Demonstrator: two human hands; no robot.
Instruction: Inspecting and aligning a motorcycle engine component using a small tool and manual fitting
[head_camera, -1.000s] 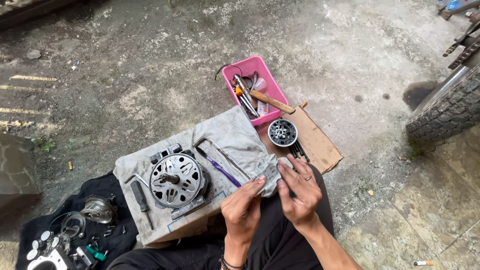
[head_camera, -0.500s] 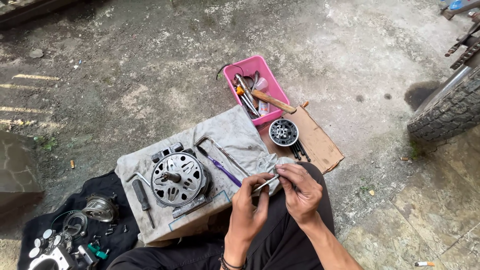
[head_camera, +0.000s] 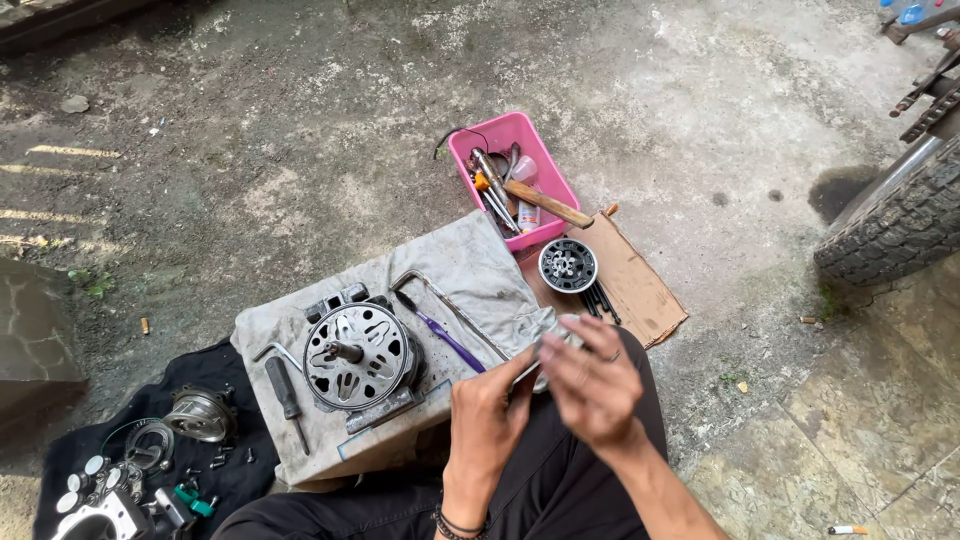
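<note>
Both hands — left hand (head_camera: 487, 412), right hand (head_camera: 592, 380) — pinch a thin metal rod (head_camera: 527, 368) between them.

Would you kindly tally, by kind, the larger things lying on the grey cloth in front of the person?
Round metal motor housing: 1
Purple toothbrush: 1
Black-handled screwdriver: 1
Bent metal rod: 1
Total: 4
Both hands, left hand and right hand, hold a small metal piece at the cloth's edge, not counted.

Dull grey metal motor housing (head_camera: 357, 357) on rough stained cloth (head_camera: 470, 265); glossy pink plastic tray (head_camera: 500, 135); matt cardboard (head_camera: 640, 290).
</note>
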